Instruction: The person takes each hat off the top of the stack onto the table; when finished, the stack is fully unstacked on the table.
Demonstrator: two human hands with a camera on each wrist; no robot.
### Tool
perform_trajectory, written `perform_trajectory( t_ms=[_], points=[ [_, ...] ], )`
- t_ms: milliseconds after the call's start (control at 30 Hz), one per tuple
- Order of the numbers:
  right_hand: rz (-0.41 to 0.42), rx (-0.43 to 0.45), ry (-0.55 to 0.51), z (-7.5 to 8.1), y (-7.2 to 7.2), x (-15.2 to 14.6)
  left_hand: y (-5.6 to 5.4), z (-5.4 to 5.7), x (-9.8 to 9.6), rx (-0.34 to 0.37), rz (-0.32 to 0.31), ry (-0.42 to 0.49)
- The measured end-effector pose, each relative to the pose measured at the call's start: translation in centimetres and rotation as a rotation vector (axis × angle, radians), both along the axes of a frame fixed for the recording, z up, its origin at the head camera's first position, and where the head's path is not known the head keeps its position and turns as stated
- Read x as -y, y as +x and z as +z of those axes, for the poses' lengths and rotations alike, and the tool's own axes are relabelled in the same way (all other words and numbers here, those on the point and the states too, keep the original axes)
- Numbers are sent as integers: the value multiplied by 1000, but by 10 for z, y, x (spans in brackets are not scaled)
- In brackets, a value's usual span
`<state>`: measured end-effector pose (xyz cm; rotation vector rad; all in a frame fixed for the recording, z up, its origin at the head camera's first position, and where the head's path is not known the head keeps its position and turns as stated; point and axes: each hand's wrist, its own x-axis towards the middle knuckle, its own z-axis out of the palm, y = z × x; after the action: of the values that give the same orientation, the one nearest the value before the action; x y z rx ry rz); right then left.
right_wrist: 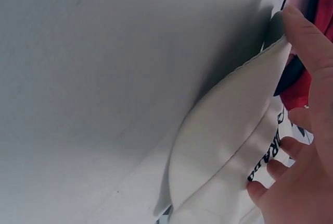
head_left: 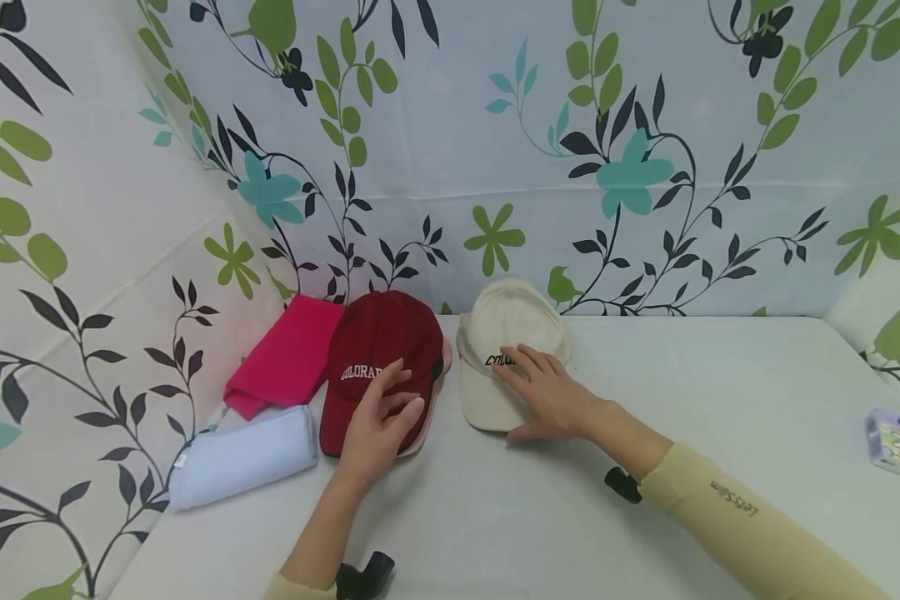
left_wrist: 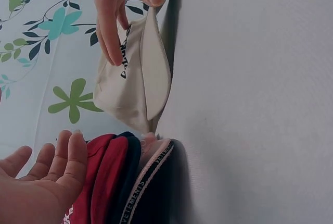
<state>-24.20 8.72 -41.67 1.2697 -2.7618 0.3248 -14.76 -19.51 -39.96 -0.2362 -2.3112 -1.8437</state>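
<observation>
A dark red cap with white lettering point(head_left: 401, 321) lies on top of a stack, over a navy cap point(left_wrist: 134, 151) and a pink cap point(left_wrist: 162, 148) with a lettered band. Over its front hovers my left hand point(head_left: 375, 429), fingers loosely bent and holding nothing. To the right sits a cream cap point(head_left: 506, 312) with dark lettering. Spread across its front is my right hand point(head_left: 551, 400), thumb by the brim edge and fingertips near the lettering; firm contact cannot be told. Something dark green point(right_wrist: 274, 30) shows beneath the cream brim.
Left of the caps lie a folded hot-pink cloth point(head_left: 288, 354) and a rolled light-blue cloth point(head_left: 243, 458). A small colourful pack point(head_left: 898, 446) sits at the table's right edge. Leaf-patterned fabric point(head_left: 450, 150) hangs behind and at the sides of the white table point(head_left: 690, 400).
</observation>
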Motion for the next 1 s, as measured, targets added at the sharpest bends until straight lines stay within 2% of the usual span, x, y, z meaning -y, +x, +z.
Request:
perform_trajectory(
  t_ms=[233,467,600,833,1000],
  points=[
    [5,20,0,-2,-8,-2,4,-6,2,9,10,14],
    [11,40,-43,0,-16,-1,6,-6,8,25,20,11],
    [8,45,-100,8,-19,4,8,-6,15,17,45,2],
    [25,46,-227,31,-22,21,11,-3,29,-29,82,-11],
    [38,43,-294,41,-26,35,12,0,37,-4,122,-20]
  ],
)
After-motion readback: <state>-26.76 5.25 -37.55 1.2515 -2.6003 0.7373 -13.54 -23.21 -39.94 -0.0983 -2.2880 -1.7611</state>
